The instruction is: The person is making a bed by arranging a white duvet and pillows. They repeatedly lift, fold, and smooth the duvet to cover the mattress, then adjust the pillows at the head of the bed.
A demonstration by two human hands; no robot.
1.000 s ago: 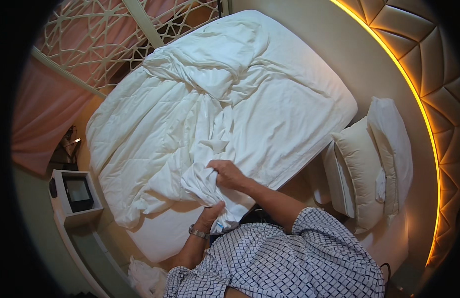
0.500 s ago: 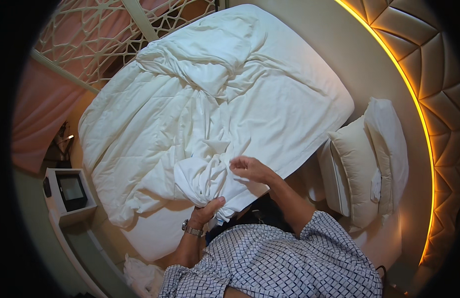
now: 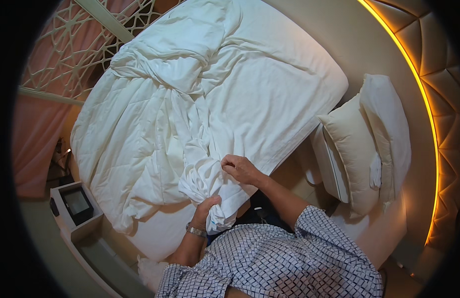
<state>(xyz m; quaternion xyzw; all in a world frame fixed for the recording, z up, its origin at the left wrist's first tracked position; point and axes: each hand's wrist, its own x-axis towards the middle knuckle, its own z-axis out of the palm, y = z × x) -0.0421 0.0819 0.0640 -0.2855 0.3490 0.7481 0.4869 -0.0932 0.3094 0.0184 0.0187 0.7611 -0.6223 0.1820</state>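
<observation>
A white sheet (image 3: 200, 174) is gathered into a twisted bunch at the near side of the bed. My left hand (image 3: 206, 209) is closed around the lower part of this bunch, and a crumpled end hangs below the grip. Just right of the bunch, my right hand (image 3: 241, 169) has its fingers curled in a pinch against the white cloth; its fingertips are partly hidden. Rumpled folds run from the bunch to a white duvet (image 3: 125, 129) spread over the left half of the bed. Flatter white bedding (image 3: 284, 94) covers the right half.
At the right, a beige pillow (image 3: 349, 159) and a white pillow (image 3: 389, 124) lean together beside the bed. A low unit with a black tray (image 3: 77, 203) stands at the left. Beyond are a lattice screen (image 3: 66, 64), a pink curtain (image 3: 34, 144) and a padded wall (image 3: 441, 89).
My right hand has moved slightly left, closer to the bunch, and its fingers are more tightly curled. My left hand keeps its grip. The view has shifted a little.
</observation>
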